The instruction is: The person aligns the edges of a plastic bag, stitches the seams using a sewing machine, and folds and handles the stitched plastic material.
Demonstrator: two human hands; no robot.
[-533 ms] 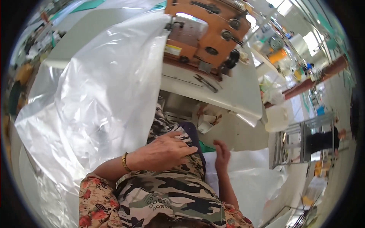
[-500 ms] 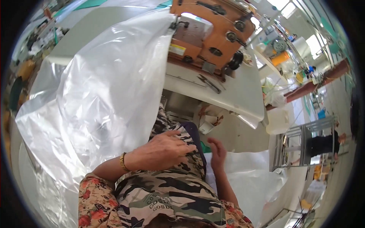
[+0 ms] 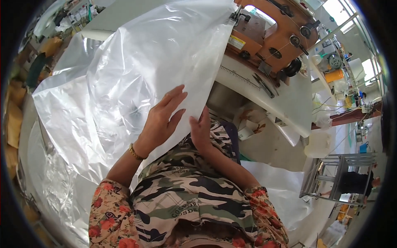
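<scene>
A large, shiny, translucent plastic sheet (image 3: 120, 78) drapes over the left of the table and down towards my lap. Its upper right corner lies at the needle end of a brown sewing machine (image 3: 269, 39). My left hand (image 3: 162, 118), with a gold band at the wrist, is over the sheet, fingers stretched out and thumb apart. At the sheet's right edge is my right hand (image 3: 201, 130), its thumb over the plastic and its fingers along the edge, which appears pinched between them. Thread snips (image 3: 264, 86) lie on the table in front of the machine.
The pale table (image 3: 295, 107) ends in a rounded corner on the right. Below it stands a bin-like container (image 3: 248, 128) with scraps. More plastic sheeting (image 3: 273, 186) lies at my right. A metal rack (image 3: 331, 177) and a person (image 3: 355, 184) are farther right.
Both hands have moved up from my lap to the sheet, the right one reaching its edge. The view has shifted, so the machine and table sit farther right.
</scene>
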